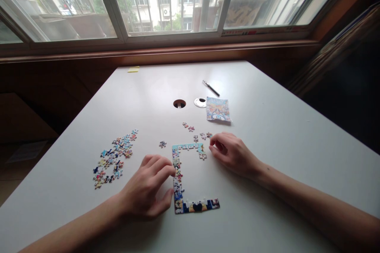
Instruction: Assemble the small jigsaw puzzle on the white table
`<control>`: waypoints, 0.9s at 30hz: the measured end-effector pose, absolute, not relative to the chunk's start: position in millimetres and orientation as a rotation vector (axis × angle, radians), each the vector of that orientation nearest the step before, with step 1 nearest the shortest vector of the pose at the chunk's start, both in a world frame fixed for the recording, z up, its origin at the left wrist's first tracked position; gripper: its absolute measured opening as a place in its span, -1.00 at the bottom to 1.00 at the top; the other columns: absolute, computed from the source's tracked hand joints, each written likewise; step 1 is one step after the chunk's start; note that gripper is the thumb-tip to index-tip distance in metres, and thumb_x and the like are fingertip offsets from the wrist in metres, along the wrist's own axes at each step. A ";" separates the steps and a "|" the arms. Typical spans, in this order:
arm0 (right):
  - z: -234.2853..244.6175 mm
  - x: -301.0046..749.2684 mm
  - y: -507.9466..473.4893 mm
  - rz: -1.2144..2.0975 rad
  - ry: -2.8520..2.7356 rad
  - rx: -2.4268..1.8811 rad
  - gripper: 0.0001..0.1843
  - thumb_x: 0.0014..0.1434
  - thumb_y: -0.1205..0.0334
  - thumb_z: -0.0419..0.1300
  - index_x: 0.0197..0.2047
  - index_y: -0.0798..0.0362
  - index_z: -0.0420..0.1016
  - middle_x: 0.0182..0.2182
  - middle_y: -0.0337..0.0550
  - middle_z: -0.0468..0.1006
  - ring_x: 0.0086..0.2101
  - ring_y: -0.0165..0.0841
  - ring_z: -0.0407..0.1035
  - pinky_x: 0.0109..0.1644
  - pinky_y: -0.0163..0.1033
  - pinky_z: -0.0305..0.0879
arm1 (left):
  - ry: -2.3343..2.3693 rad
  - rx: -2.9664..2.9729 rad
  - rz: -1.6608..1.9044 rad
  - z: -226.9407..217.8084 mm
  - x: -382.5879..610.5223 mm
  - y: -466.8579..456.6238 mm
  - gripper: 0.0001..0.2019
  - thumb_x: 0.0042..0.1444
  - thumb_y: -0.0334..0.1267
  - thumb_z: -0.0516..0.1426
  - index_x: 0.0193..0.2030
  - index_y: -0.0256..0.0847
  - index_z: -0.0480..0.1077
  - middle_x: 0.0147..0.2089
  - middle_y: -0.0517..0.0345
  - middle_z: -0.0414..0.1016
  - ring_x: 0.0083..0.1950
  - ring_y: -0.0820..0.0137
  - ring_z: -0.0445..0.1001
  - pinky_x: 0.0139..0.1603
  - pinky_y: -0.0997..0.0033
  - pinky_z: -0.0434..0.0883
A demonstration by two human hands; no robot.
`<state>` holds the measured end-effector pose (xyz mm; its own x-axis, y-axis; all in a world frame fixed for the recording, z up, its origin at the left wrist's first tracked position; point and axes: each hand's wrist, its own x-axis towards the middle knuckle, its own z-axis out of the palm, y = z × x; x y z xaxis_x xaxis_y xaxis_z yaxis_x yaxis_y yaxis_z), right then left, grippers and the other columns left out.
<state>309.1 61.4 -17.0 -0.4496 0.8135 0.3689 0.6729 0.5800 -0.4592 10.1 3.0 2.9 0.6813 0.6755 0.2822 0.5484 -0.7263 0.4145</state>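
A partly joined jigsaw puzzle border [178, 189] lies on the white table, with a left side, a top edge and a bottom edge. My left hand [151, 185] rests beside its left side, fingers apart and loosely bent, the index fingertip touching or just over the border. Near the top right corner, my right hand [233, 152] is loosely curled, a small gap between thumb and index finger; I see nothing held there. Several loose puzzle pieces [203, 136] lie just beyond that corner. A single dark puzzle piece [162, 144] sits left of the top edge.
A spread pile of puzzle pieces [111, 160] lies at the left. Farther back are a small picture sheet [219, 109], a pen [211, 88], a round metal cover [200, 102] and a cable hole [179, 104]. A yellow slip [133, 69] lies at the far edge, below the window.
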 end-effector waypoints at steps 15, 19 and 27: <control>-14.4 309.5 59.6 0.356 -2.429 -1.110 -0.70 0.23 0.14 0.23 0.02 -0.01 0.44 -0.12 -0.07 0.52 -0.10 -0.21 0.37 0.04 -0.05 0.22 | 0.941 2.603 0.625 -1.2 10.7 4.6 -0.80 0.12 -0.38 0.08 -0.09 -0.17 0.29 -0.16 0.04 0.42 -0.12 0.25 0.35 -0.01 0.17 0.23; -14.5 309.1 59.2 0.353 -2.429 -1.111 -0.70 0.24 0.13 0.22 0.02 -0.01 0.44 -0.12 -0.05 0.53 -0.10 -0.19 0.38 0.05 -0.04 0.22 | 0.995 2.626 0.618 0.5 10.9 4.3 -0.74 0.12 -0.33 0.10 -0.03 -0.16 0.30 -0.03 -0.01 0.43 0.01 0.18 0.35 0.06 0.13 0.23; -15.1 309.7 59.2 0.358 -2.436 -1.121 -0.69 0.24 0.16 0.20 0.04 0.01 0.42 -0.15 -0.04 0.52 -0.13 -0.19 0.37 0.02 -0.03 0.22 | 1.168 2.671 0.419 2.6 12.0 5.7 -0.39 0.03 -0.13 0.19 0.24 -0.15 0.19 0.39 -0.06 0.16 0.39 -0.03 0.06 0.32 -0.08 0.07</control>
<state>309.7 59.2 -15.1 -0.5791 0.7671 0.2760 0.6551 0.6394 -0.4024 12.0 5.7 2.6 0.6482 0.7403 0.1785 0.6848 -0.6692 0.2885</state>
